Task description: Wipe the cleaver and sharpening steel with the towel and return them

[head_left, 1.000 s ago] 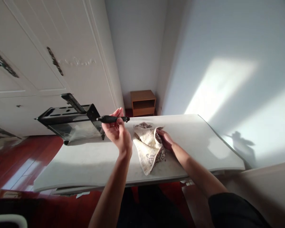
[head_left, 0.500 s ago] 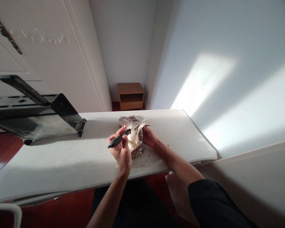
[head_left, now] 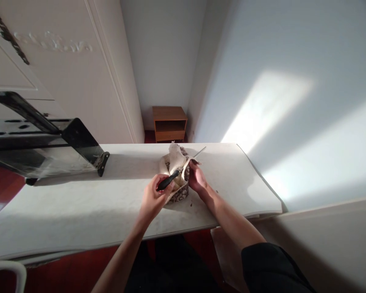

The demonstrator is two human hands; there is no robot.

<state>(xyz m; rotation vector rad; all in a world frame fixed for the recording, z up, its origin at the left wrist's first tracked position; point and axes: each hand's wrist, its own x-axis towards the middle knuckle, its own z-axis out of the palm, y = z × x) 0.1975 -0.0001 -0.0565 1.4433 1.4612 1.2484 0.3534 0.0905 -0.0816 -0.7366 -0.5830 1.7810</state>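
Observation:
My left hand [head_left: 155, 194] is closed around the black ribbed handle of a screwdriver-like tool [head_left: 168, 182]. Its slim metal shaft points away to the right; part of it is hidden by the cloth, and the tip shows beyond the far side. A crumpled piece of cloth [head_left: 176, 159], smooth cream on one face and nubby brown and white on the other, lies bunched on the white table [head_left: 110, 211]. On its right side my right hand [head_left: 197, 178] pinches a raised cream edge. Whether the shaft pierces the cloth or passes under a fold, I cannot tell.
A black metal frame with a clear panel [head_left: 64, 154] stands on the table's left part. Small dark bits lie near my right wrist. Beyond the table are a wooden nightstand [head_left: 170, 116] and a white cupboard [head_left: 79, 81]; a wall [head_left: 262, 49] rises on the right.
The tool has moved forward and right, its shaft now partly behind the cloth rather than lying above it. A cream flap of cloth now stands up at the far side.

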